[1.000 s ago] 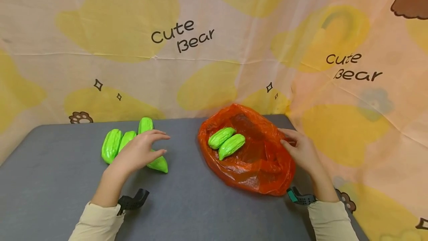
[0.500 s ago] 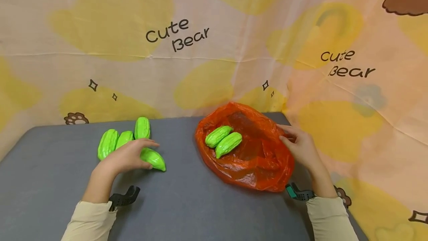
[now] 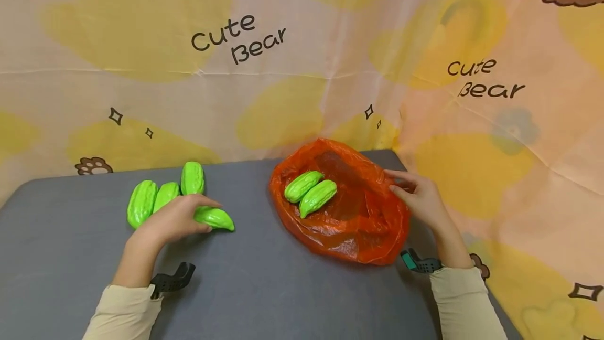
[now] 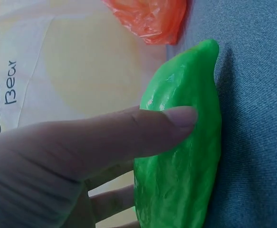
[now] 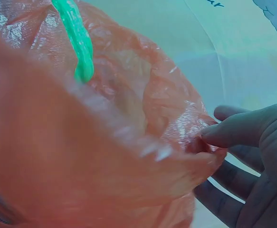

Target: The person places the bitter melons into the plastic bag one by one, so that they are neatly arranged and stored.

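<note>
My left hand (image 3: 172, 219) grips a bright green bitter melon (image 3: 218, 219), its thumb across the near side in the left wrist view and the other fingers behind, partly hidden. The melon's pointed tip faces right, close over the table. Three more bitter melons lie just beyond that hand: one at the left (image 3: 142, 203), a middle one (image 3: 166, 196) partly covered by the hand, and one farther back (image 3: 192, 177). At the right, my right hand (image 3: 420, 197) pinches the rim of an orange-red plastic bag (image 3: 351, 243). Inside the spread bag two bitter melons (image 3: 318, 198) lie side by side.
The grey table (image 3: 264, 293) stretches between the hands and in front of them. A printed cloth (image 3: 283, 109) hangs along its back edge and the right side. Each wrist wears a black camera mount (image 3: 173, 280).
My left hand has come down over the nearest bitter melon and gripped it; the melon's tip has shifted slightly. The right hand keeps its hold on the bag rim. The head view has drifted.
</note>
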Demonstrator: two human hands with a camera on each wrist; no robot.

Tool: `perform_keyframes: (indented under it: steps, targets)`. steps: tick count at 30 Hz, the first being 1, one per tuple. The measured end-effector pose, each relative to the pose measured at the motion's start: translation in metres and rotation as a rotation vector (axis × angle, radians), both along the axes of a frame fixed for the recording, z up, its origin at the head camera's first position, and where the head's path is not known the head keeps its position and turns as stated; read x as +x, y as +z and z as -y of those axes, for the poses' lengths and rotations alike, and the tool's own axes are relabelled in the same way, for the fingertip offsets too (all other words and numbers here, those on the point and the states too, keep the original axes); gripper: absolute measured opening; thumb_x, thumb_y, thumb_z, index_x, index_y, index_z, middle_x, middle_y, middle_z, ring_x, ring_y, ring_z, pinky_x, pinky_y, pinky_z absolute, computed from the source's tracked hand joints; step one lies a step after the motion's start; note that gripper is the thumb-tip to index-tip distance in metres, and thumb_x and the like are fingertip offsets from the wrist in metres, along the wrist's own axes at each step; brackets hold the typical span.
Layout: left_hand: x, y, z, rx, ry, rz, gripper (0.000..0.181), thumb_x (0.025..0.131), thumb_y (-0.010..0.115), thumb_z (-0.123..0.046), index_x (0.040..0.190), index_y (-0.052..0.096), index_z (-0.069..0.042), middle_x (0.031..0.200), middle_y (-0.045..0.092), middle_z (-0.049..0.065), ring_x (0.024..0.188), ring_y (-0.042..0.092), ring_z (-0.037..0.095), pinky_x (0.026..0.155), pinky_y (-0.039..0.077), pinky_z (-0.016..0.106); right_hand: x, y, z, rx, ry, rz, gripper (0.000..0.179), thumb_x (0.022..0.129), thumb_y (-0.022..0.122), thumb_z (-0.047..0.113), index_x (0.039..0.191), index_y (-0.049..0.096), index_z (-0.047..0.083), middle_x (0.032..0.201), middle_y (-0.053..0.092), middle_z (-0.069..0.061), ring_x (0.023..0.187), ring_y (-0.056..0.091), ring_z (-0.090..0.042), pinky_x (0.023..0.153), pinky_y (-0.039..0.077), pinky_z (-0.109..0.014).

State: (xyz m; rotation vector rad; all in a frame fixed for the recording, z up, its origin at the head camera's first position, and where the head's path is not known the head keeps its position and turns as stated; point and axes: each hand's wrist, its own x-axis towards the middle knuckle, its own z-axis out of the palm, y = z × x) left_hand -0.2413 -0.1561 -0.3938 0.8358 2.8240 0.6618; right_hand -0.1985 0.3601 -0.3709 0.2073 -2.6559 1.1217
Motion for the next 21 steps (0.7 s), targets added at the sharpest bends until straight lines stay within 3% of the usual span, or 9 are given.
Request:
perform_keyframes:
  steps: [6, 11, 17, 21]
  targets:
    - [-0.0019, -0.0008, -0.0010, 0.001, -0.007, 0.003, 0.046, 0.078, 0.082, -0.010, 0.123, 0.072, -0.005, 0.123, 0.073, 0.013, 0.114, 0.067, 0.037, 0.093, 0.054, 0.054, 0.0010, 0.0000, -0.0034, -0.037, 0.028, 0.031, 0.029, 0.097, 0.068, 0.011, 0.125, 0.072, 0.006, 0.111, 0.075, -0.020, 0.080, 0.068, -0.005, 0.058, 0.053, -0.022]
    - [-0.0019, -0.0004, -0.0027, 0.005, -0.006, -0.001, 0.045, 0.079, 0.081, -0.010, 0.122, 0.072, -0.003, 0.121, 0.073, 0.013, 0.112, 0.068, 0.036, 0.093, 0.053, 0.054, 0.0028, 0.0015, -0.0058, -0.035, 0.045, 0.048, 0.028, 0.097, 0.067, 0.010, 0.123, 0.072, 0.002, 0.113, 0.074, -0.022, 0.081, 0.067, 0.001, 0.064, 0.056, -0.022]
    - [-0.0010, -0.0017, -0.0037, 0.003, -0.002, -0.014, 0.045, 0.078, 0.082, -0.008, 0.121, 0.072, -0.003, 0.119, 0.073, 0.013, 0.110, 0.068, 0.036, 0.092, 0.053, 0.054, 0.0038, 0.0029, -0.0065, -0.018, 0.038, 0.083, 0.029, 0.097, 0.067, 0.011, 0.125, 0.071, 0.003, 0.112, 0.074, -0.021, 0.080, 0.067, -0.001, 0.061, 0.056, -0.025]
    - [-0.0003, -0.0014, -0.0028, -0.003, -0.021, -0.020, 0.049, 0.075, 0.078, 0.002, 0.123, 0.070, -0.001, 0.121, 0.072, 0.015, 0.110, 0.068, 0.036, 0.090, 0.054, 0.052, 0.0019, 0.0044, -0.0054, -0.018, 0.051, 0.086, 0.029, 0.097, 0.067, 0.010, 0.125, 0.072, 0.004, 0.111, 0.075, -0.021, 0.079, 0.067, -0.004, 0.058, 0.053, -0.024]
